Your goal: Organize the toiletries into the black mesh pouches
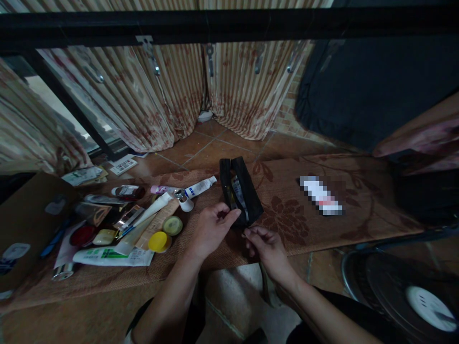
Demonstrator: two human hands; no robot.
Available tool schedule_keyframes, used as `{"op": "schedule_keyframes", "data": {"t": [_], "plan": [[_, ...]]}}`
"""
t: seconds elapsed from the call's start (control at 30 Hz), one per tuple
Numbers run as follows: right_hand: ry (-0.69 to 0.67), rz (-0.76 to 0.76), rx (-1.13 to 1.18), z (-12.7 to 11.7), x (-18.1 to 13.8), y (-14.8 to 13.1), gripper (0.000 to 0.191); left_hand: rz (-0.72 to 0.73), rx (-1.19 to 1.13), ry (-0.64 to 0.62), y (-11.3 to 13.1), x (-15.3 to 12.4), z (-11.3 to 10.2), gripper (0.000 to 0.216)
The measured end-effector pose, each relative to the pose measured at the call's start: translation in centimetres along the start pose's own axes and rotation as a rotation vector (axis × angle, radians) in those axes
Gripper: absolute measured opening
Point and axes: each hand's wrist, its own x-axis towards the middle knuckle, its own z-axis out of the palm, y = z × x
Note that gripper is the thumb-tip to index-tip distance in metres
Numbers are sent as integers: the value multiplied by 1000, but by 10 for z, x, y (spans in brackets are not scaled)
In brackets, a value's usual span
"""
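A black zip pouch (253, 193) lies on the brown cloth in front of me, its long top opening parted. Through the gap, something pale and printed (239, 191) shows inside. My left hand (213, 229) grips the pouch's near left edge, thumb on top beside the opening. At the near end, where the zip runs out, my right hand (265, 246) has its fingertips pinched together against the pouch. Any zip pull between them is too small to make out.
Left of the pouch lie several tubes, including a white-green tube (111, 256), a yellow-lidded jar (159, 242) and a small white bottle (184, 200). A cardboard box (43, 205) stands far left. A blurred-out flat item (321, 195) lies right. A round stool (387, 286) is lower right.
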Motion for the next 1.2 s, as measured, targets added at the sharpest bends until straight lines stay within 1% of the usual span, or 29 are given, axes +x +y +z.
{"op": "schedule_keyframes", "data": {"t": [0.27,0.73,1.2], "plan": [[-16,-33,-12,0,-4,-11,40,4,-7,-10,2,-1,0,37],[-2,-76,0,1,-1,-16,39,3,45,-8,0,0,1,38],[15,-96,48,5,5,-21,37,0,28,-13,-2,0,2,38]]}}
